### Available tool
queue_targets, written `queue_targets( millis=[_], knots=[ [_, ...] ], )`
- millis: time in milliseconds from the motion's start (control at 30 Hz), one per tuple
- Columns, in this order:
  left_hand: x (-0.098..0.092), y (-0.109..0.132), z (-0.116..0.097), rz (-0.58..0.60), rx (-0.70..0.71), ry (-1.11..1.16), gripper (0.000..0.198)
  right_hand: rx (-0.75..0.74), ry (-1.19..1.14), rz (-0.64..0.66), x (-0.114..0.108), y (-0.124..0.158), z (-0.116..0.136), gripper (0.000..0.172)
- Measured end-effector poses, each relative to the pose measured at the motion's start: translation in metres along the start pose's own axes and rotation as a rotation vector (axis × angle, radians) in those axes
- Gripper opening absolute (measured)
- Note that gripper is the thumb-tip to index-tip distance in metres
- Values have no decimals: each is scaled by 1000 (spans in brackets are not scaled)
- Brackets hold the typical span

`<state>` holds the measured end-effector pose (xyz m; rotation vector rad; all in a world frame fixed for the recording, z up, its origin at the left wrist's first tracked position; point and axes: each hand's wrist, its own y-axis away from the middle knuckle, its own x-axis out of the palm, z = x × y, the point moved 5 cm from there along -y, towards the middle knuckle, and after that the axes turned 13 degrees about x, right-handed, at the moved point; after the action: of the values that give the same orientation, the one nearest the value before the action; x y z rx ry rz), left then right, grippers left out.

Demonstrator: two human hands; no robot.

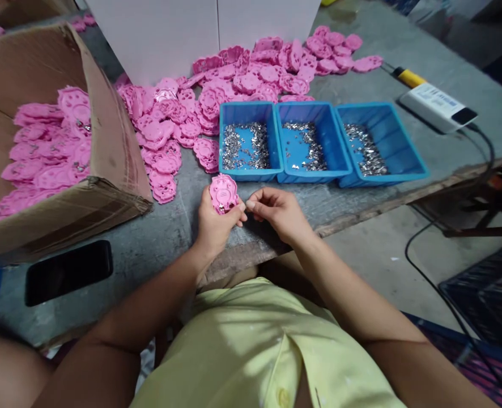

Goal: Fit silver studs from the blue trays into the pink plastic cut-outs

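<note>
My left hand (217,222) grips a pink plastic piece (224,191) by its edges, with small metal bits near its lower end. Close beside it, my right hand (279,212) has thumb and forefinger pinched together; whatever lies between them is too small to make out. Just beyond both hands stand a left blue bin (251,173), a middle blue bin (314,176) and a right blue bin (384,178), each holding small shiny metal parts. A heap of similar pink pieces (246,82) spreads behind and left of the bins.
At the left, a cardboard box (117,130) holds many pink pieces with metal bits. A black phone (69,272) lies before it. A white device (438,106) with a cable and a yellow-handled tool (408,77) rest at the right. White panels (161,34) stand behind the heap.
</note>
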<state>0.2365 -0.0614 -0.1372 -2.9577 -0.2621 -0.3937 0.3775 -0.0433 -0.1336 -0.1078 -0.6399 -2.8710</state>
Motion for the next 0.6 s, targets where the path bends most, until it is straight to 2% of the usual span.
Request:
queue_targets(
  millis=[100, 200, 333, 500, 600],
  knots=[
    [3, -1, 0, 29, -27, 167, 40, -32, -71, -20, -1, -1, 2, 36],
    [8, -1, -2, 76, -105, 326, 44, -60, -182, -37, -2, -1, 5, 33],
    [12, -1, -9, 100, -147, 397, 37, -130, -212, -85, -2, 4, 9, 26],
    [12, 0, -13, 166, -144, 416, 60, -163, -221, -143, -1, 8, 5, 23],
    [10, 0, -11, 194, -154, 402, 65, -153, -238, -163, -2, 8, 2, 23]
  ],
)
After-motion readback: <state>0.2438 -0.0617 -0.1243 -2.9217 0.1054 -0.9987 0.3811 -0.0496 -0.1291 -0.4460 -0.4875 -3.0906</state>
